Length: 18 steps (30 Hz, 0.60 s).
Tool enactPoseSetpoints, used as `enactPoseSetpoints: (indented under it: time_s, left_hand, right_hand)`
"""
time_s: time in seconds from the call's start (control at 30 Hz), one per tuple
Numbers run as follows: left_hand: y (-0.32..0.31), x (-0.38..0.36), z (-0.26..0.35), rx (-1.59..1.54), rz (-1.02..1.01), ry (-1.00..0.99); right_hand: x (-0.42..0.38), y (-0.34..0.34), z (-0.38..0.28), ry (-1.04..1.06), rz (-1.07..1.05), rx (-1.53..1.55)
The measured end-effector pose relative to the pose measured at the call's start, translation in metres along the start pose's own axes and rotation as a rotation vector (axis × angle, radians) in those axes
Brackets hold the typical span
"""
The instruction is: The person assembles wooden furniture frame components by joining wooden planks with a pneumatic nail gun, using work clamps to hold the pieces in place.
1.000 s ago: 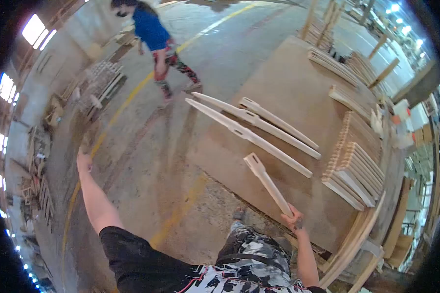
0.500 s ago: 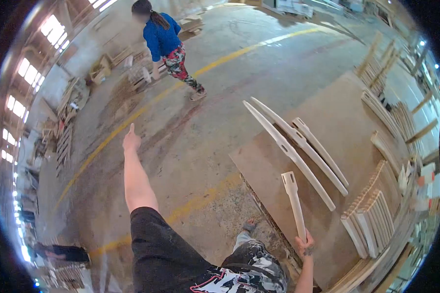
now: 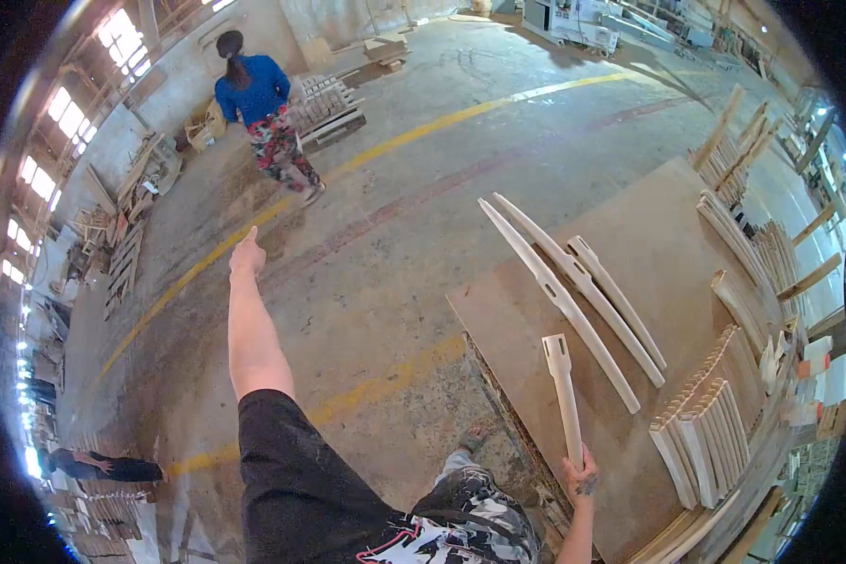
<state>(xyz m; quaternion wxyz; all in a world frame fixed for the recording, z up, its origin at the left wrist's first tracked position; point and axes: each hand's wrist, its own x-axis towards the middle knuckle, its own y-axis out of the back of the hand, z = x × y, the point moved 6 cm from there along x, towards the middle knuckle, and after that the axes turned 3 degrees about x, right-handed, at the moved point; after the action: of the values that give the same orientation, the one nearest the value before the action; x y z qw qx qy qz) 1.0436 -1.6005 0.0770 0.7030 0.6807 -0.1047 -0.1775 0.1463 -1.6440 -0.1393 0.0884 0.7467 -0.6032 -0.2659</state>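
Head view: near right, right hand [image 3: 581, 475] closed round the lower end of a short slotted piece [image 3: 565, 399], pale wood, slotted end pointing away, held over the near part of the brown board [image 3: 508, 320]. Right of it, a row of wooden parts [image 3: 714, 437] lined up side by side on the board. A bit farther, a long pale piece [image 3: 592, 350] and a second long piece [image 3: 622, 329] lie roughly parallel, tips past the board's left edge; just right of them, a shorter slotted bar [image 3: 618, 301]. Left hand [image 3: 247, 254] out over the floor, well apart from the board, index finger extended, rest look curled, nothing seen in it. Far left, near the yellow line [image 3: 423, 127], a co-worker [image 3: 254, 89] in a blue top, back turned; slatted stack [image 3: 327, 111] just beside.
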Motion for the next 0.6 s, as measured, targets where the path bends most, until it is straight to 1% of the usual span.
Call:
enactPoseSetpoints:
  time_s: [0.07,0.13,0.17,0.3,0.37,0.4,0.47,0.6]
  left_hand:
    - [0.004,-0.002,0.001,0.004,0.031,-0.021]
    - [0.006,-0.004,0.003,-0.019,0.002,-0.007]
    - [0.007,-0.001,0.004,-0.037,-0.008,0.002]
    - [0.005,0.010,0.005,0.021,0.058,-0.055]
    - [0.009,0.009,0.008,0.022,0.069,-0.048]
    - [0.010,0.009,0.008,-0.027,0.048,-0.038]
    - [0.013,0.006,0.012,-0.123,-0.001,-0.022]
    - [0.015,0.004,0.017,-0.071,0.014,-0.030]
  right_hand:
    - [0.011,-0.003,0.043,-0.021,-0.005,0.016]
    - [0.009,-0.006,0.071,-0.006,-0.005,0.039]
    - [0.012,-0.007,0.073,0.030,-0.001,0.054]
    - [0.013,-0.006,0.073,0.093,0.013,0.019]
    - [0.012,-0.006,0.058,0.162,0.047,-0.004]
    - [0.010,-0.005,0.052,0.202,0.070,-0.015]
    - [0.007,-0.004,0.057,0.093,0.063,-0.014]
    - [0.005,-0.003,0.049,-0.029,0.016,0.003]
